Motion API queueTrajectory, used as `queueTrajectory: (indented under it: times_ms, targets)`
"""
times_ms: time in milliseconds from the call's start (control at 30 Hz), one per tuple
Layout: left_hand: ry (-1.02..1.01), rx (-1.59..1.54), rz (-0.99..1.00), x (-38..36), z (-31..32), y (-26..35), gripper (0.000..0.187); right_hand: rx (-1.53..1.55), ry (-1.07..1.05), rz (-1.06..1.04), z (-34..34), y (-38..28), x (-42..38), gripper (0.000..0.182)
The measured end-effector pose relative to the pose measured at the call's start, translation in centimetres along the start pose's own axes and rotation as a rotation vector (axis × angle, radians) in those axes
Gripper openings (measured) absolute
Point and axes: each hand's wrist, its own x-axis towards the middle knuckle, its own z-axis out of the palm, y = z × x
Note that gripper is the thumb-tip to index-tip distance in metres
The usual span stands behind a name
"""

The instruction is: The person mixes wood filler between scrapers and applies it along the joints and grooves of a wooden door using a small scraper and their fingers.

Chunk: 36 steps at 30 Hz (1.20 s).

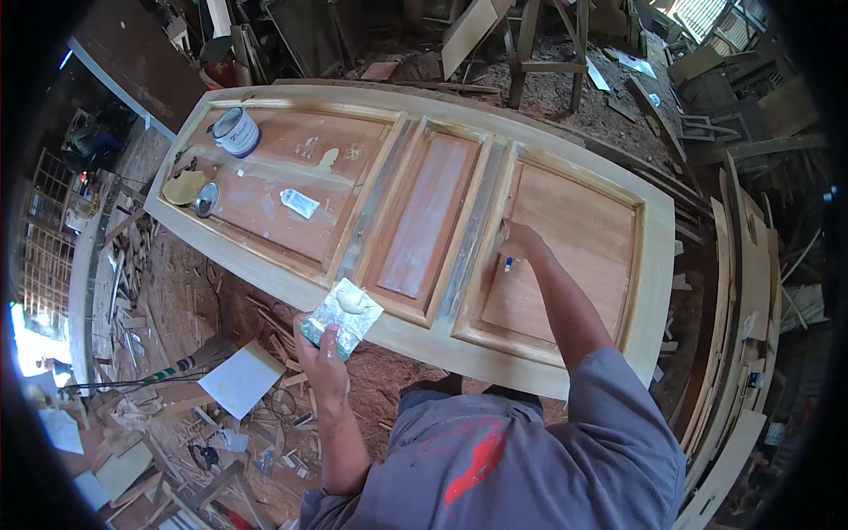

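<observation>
Nearest up is a grey cloth shirt (pixel 530 459) with a bright red patch, worn by the person doing the work. The hands are well apart. The left hand (pixel 327 367) is just off the near edge of the door (pixel 658 265), thumb pressed on top of a shiny, wrinkled sheet (pixel 340 322) that carries a smooth, cream-coloured blob of paste (pixel 351 298). The right hand (pixel 521 240) is at the left inner side of the door's right panel (pixel 574 252), fingers curled. A little blue-and-white piece (pixel 509 263) shows just below it, but I can't tell what it is or whether the fingers are clamped on anything.

The door lies flat in front of the person: pale wood frame, rounded honey-toned mouldings, and three reddish-brown panels. The narrow middle panel (pixel 428 212) has a whitish, streaky film on it. On the door's left panel (pixel 340 137), a white, crumpled-looking tube (pixel 300 203) lies nearest the middle, a round metal lid (pixel 207 200) sits by a flat tan scrap (pixel 184 187), and a white-and-purple can (pixel 236 133) stands farther back.

Left of the door, a flat white sheet (pixel 242 380) and a broom (pixel 208 352) lie among the wood scraps on the reddish-brown floor. Long rough planks (pixel 733 283) run along the door's right side, and a chunky wooden trestle (pixel 548 66) stands past its far edge.
</observation>
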Motion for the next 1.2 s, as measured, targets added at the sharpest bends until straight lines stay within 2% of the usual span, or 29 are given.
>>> queueTrajectory:
  times_ms: [167,267,367,500,567,667,767,867,967,1067,1167,1200]
  targets:
    - [0.017,-0.020,-0.011,0.1,-0.6,-0.2,0.018,-0.096,0.059,0.046,4.1,1.1,0.6,0.091]
    - [0.007,-0.014,-0.004,0.5,-0.8,-0.4,0.018,-0.112,-0.070,0.097,4.7,-0.2,-1.2,0.084]
    - [0.001,-0.016,-0.016,0.6,-0.2,0.0,0.018,-0.164,-0.111,0.038,4.5,-1.3,-4.1,0.080]
    - [-0.026,0.008,-0.020,0.9,0.3,0.3,0.018,-0.056,0.001,0.005,5.2,1.0,-1.3,0.086]
    - [-0.036,0.009,-0.009,1.0,0.4,0.2,0.018,-0.031,0.069,0.074,3.0,0.1,-1.3,0.086]
    - [-0.055,0.014,0.003,0.9,0.4,0.2,0.018,-0.041,0.053,0.079,2.7,0.4,0.1,0.087]
    - [-0.054,0.010,0.004,0.8,0.5,0.5,0.018,-0.121,0.034,0.046,2.8,-0.8,-1.3,0.066]
    - [-0.059,-0.023,-0.018,0.8,0.4,0.5,0.019,-0.189,-0.060,0.020,5.0,-0.4,-1.9,0.063]
    - [-0.048,-0.011,-0.011,0.8,0.5,0.9,0.019,-0.156,-0.123,0.019,5.8,-2.4,-5.8,0.060]
    - [-0.043,-0.022,-0.002,0.9,0.5,1.0,0.018,-0.120,-0.136,-0.020,7.3,-2.6,-7.9,0.063]
    - [-0.058,-0.041,0.019,0.9,0.3,0.7,0.018,-0.023,-0.319,0.002,4.9,-3.0,-7.7,0.069]
    - [-0.065,-0.046,0.030,0.9,0.2,0.7,0.018,-0.011,-0.195,0.003,5.2,-2.4,-7.1,0.072]
